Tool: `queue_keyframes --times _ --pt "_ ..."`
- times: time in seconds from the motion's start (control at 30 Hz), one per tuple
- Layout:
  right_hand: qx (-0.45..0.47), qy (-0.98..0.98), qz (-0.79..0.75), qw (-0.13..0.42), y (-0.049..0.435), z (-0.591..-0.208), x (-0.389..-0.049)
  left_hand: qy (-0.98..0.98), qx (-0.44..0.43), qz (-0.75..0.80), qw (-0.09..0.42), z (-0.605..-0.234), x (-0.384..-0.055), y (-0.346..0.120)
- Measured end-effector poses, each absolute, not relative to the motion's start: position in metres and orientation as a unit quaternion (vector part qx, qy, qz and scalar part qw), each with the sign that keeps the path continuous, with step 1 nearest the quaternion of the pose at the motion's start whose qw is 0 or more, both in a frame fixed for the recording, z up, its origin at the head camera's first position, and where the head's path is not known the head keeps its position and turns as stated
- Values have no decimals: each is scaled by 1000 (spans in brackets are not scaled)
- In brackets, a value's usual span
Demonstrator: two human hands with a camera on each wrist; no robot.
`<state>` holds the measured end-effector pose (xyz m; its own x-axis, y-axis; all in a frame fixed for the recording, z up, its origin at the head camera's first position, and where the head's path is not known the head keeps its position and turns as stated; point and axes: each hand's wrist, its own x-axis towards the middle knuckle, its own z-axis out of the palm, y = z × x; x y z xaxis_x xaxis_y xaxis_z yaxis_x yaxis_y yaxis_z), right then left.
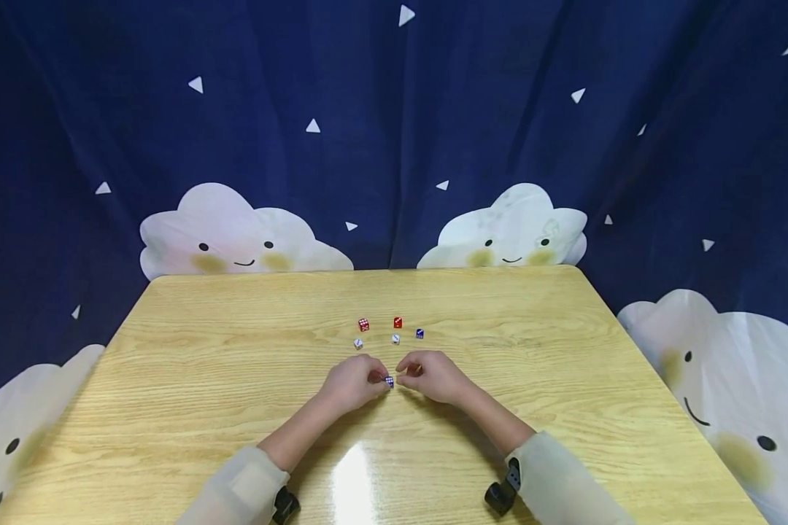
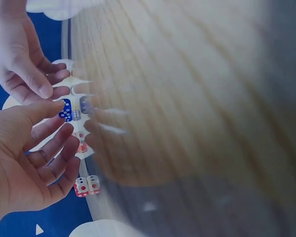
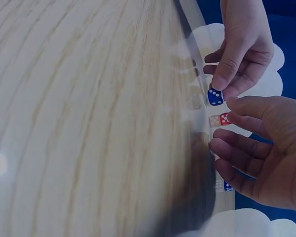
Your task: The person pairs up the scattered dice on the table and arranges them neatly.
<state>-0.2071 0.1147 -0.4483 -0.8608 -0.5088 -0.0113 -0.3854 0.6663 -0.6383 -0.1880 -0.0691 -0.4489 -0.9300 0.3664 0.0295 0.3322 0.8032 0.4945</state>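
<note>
A blue die (image 1: 389, 382) with white pips is pinched at the thumb and fingertips of my left hand (image 1: 357, 382), close over the wooden table. In the left wrist view, the same blue die (image 2: 65, 110) shows at the tip of the thumb. Just to its right is my right hand (image 1: 435, 376), its fingers loosely bent and holding nothing. Its thumb and fingertips point toward the blue die (image 3: 215, 96), a small gap away in the head view.
Beyond the hands on the wooden table (image 1: 236, 328) lie two red dice, one left (image 1: 364, 324) and one right (image 1: 398, 322). Nearer are a white die (image 1: 357, 343) and another white die (image 1: 396, 339). A second blue die (image 1: 419, 333) lies rightmost. Behind hangs a dark blue cloud-patterned curtain (image 1: 368, 160).
</note>
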Motion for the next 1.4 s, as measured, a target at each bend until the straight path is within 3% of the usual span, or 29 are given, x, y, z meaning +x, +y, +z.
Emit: queue_keyframes --times 1.4 --pt "-250 910 -310 115 104 -460 -212 947 181 259 52 -455 -192 -69"
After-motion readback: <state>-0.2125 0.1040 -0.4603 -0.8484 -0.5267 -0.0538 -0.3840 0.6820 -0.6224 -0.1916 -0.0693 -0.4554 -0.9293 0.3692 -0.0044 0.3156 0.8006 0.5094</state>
